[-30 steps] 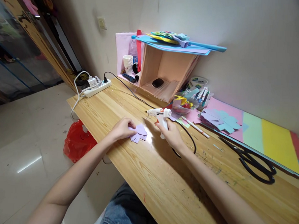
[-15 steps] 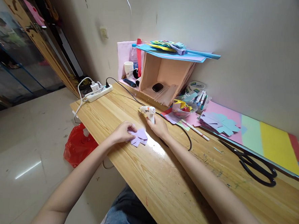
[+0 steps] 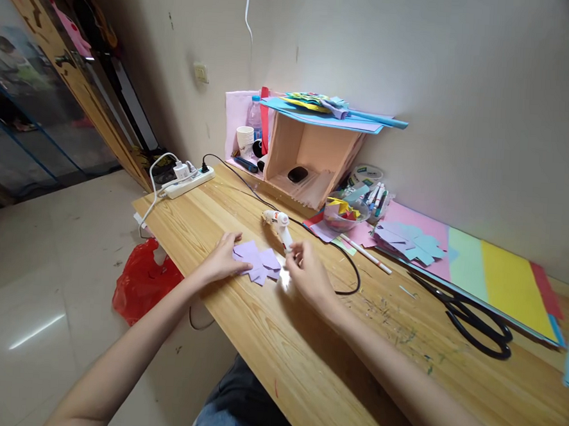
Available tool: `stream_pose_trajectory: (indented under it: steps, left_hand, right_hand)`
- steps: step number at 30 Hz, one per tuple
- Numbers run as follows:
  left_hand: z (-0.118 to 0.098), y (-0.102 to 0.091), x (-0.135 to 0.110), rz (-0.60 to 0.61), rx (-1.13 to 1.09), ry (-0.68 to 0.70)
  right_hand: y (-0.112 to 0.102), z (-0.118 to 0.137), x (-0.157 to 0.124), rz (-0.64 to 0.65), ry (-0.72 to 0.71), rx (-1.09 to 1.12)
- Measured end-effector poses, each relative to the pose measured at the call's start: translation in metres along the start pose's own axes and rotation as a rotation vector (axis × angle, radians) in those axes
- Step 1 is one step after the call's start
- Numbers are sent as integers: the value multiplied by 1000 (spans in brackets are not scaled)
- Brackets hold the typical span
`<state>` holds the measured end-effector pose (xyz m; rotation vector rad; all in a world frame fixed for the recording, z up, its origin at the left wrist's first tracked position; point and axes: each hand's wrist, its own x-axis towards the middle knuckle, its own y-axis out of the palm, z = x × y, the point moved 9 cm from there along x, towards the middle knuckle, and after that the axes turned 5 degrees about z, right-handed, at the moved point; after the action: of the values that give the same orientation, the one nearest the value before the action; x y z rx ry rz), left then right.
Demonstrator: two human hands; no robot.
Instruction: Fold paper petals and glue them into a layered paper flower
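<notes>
Purple folded paper pieces point(image 3: 257, 263) lie near the table's front edge, their flaps fanned out. My left hand point(image 3: 221, 260) holds them at their left side, thumb over the paper and fingers along the far edge. A white glue gun point(image 3: 280, 224) rests on the table just beyond, nozzle pointing left. Beside the gun's handle end is my right hand point(image 3: 312, 279), fingers loosely curled and a little apart, with nothing visible in them. Whether its fingertips still touch the handle is hard to see.
Large black scissors point(image 3: 471, 317) lie at right, before coloured paper sheets point(image 3: 507, 278). A bowl of paper scraps point(image 3: 345, 213) stands near an open box point(image 3: 312, 150). A power strip point(image 3: 187, 182) sits at the left edge; a red bag point(image 3: 148, 282) is below. The gun's black cord point(image 3: 358, 269) loops right.
My right hand has let go of the glue gun and drawn back toward the purple paper. The gun now stands on the table. My left hand has opened wider over the paper.
</notes>
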<state>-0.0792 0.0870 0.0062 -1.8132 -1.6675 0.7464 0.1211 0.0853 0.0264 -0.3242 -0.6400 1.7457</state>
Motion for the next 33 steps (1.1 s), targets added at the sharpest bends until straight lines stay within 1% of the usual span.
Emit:
stream_pose_trajectory:
  steps: [1, 2, 3, 6, 10, 12, 13, 15, 17, 19, 22, 25, 27, 29, 30, 31, 32, 33]
  left_hand:
    - [2, 4, 1, 38, -20, -29]
    - [3, 7, 1, 71, -39, -57]
    - [3, 9, 1, 103, -52, -80]
    - [-6, 12, -4, 203, -76, -95]
    - [-24, 16, -17, 333, -154, -82]
    - [-36, 19, -24, 381, -238, -65]
    - [-43, 21, -27, 386, -273, -42]
    - [-63, 23, -31, 361, -300, 34]
    - [-89, 24, -33, 296, -279, 154]
    - [-122, 25, -35, 192, -250, 328]
    - [-170, 35, -40, 88, -236, 559]
    - [-208, 52, -40, 39, -273, 700]
    - [-229, 65, -37, 45, -321, 755]
    - [-244, 78, -31, 89, -364, 779]
    - [-250, 86, -27, 148, -379, 783]
    - [-254, 97, -22, 245, -395, 776]
    - [-255, 109, -17, 367, -416, 759]
    - [-255, 124, -14, 530, -445, 731]
  right_hand:
    - [10, -1, -4, 107, 25, 7]
    - [18, -2, -8, 179, 48, 2]
    - [22, -3, -11, 213, 63, -7]
    - [29, -7, -11, 227, 70, 4]
    - [34, -19, -7, 276, 97, 164]
    - [30, -24, -8, 315, 111, 240]
    - [25, -25, -9, 331, 111, 252]
    - [6, -22, -14, 344, 84, 216]
    - [-22, -13, -21, 327, 20, 140]
    - [-58, 0, -32, 245, -79, 66]
    - [-110, 18, -55, 98, -260, -104]
    - [-147, 25, -80, -35, -413, -283]
    - [-168, 22, -95, -151, -484, -384]
    - [-187, 16, -108, -274, -520, -441]
    - [-195, 12, -113, -326, -523, -447]
    - [-203, 8, -117, -365, -521, -443]
    - [-210, 4, -119, -390, -516, -431]
    - [-215, 0, -121, -402, -510, -413]
